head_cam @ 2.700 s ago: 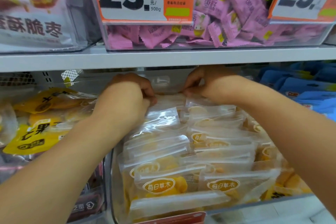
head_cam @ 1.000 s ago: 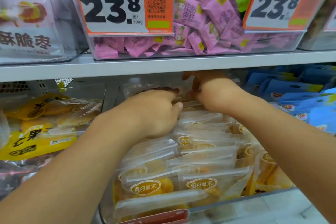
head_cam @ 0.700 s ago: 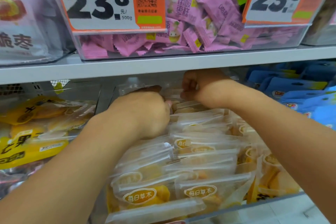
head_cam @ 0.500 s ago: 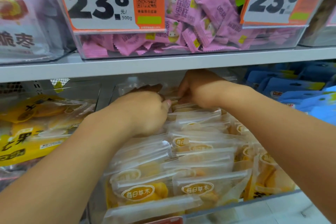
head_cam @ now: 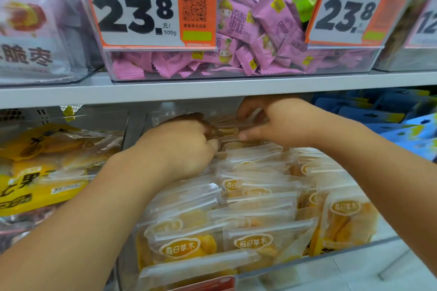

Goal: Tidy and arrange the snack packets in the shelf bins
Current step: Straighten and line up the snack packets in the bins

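A clear plastic bin on the lower shelf holds several frosted packets of yellow dried fruit, standing in rows. Both hands reach to the back of this bin, under the upper shelf. My left hand is curled, its fingertips pinching the top of a rear packet. My right hand grips the same rear packet from the right, thumb below and fingers above. The fingertips of both hands are partly hidden behind the packets.
The grey upper shelf edge hangs just above my hands. Above it stands a bin of pink candy packets with a price tag. Yellow fruit bags lie to the left, blue packets to the right.
Both hands stayed at the back of the bin. My left hand shifted right and closed toward my right hand on the rear packets. The view dropped slightly.
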`<state>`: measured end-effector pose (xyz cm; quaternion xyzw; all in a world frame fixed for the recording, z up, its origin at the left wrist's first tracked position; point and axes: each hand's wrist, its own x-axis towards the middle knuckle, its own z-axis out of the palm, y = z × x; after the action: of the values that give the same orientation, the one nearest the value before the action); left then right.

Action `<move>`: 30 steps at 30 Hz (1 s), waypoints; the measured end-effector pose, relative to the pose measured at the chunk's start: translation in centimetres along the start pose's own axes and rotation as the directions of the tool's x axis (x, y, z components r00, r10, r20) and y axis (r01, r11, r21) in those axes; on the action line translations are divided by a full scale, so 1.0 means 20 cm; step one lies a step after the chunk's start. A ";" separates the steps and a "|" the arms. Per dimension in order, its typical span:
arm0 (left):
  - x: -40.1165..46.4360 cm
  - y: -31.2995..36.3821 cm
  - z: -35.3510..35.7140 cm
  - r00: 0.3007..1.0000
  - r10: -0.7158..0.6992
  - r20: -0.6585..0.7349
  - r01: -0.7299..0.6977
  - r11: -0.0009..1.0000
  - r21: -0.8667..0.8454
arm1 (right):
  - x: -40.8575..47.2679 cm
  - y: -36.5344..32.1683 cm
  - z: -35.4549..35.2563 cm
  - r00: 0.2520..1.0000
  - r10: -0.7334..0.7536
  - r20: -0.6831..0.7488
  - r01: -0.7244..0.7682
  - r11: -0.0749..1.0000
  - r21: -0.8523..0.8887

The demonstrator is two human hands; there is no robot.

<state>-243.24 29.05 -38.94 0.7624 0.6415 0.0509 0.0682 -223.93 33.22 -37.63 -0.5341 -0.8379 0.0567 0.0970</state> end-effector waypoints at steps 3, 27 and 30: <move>-0.01 0.01 0.01 0.999 -0.051 -0.019 0.051 0.999 -0.019 | -0.01 -0.01 0.01 1.000 -0.011 -0.018 0.009 0.994 -0.105; -0.01 -0.04 0.02 0.981 -0.081 -0.174 0.074 0.996 -0.046 | 0.06 -0.09 0.03 0.993 0.018 0.117 -0.004 0.992 -0.126; -0.02 -0.05 0.01 0.988 -0.068 -0.135 0.053 0.992 -0.112 | 0.08 -0.06 0.04 0.998 0.054 0.043 -0.044 0.977 -0.209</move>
<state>-244.21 28.90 -39.38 0.7323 0.6639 0.1364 0.0660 -225.76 34.17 -37.93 -0.5602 -0.8280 -0.0159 0.0187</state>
